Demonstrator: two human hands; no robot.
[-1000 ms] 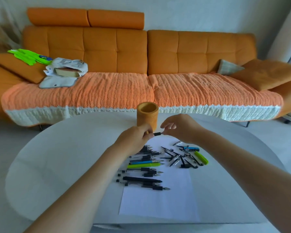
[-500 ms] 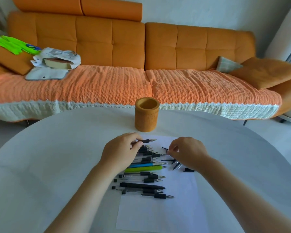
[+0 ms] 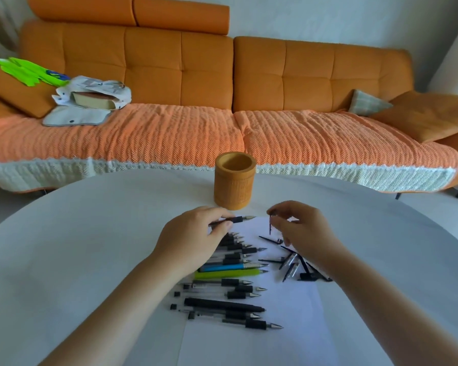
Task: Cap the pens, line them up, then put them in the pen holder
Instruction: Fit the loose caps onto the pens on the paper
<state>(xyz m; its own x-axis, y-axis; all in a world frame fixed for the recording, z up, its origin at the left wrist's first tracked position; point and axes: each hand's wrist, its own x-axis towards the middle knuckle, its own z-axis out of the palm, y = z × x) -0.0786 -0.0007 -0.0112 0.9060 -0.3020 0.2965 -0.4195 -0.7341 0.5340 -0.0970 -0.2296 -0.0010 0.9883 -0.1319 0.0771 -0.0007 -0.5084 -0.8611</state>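
Observation:
My left hand (image 3: 196,240) grips an uncapped black pen (image 3: 237,220), tip pointing right, just in front of the bamboo pen holder (image 3: 234,180). My right hand (image 3: 302,233) pinches a small dark pen cap (image 3: 271,223) a little to the right of the pen's tip, clip hanging down. Below my left hand several uncapped pens (image 3: 230,289) lie in a row on a white sheet of paper (image 3: 288,339), among them a blue pen (image 3: 222,267) and a green pen (image 3: 228,273). Loose caps (image 3: 292,265) lie in a heap under my right wrist.
The round white table (image 3: 77,247) carries everything. Behind it stands an orange sofa (image 3: 183,75) with a blanket, a bag with a book (image 3: 93,99), green gloves (image 3: 24,71) and cushions (image 3: 428,114).
One second ago both hands met at the pen near the holder. My right hand went down to the heap of caps and is now raised with a cap. The camera has tilted down.

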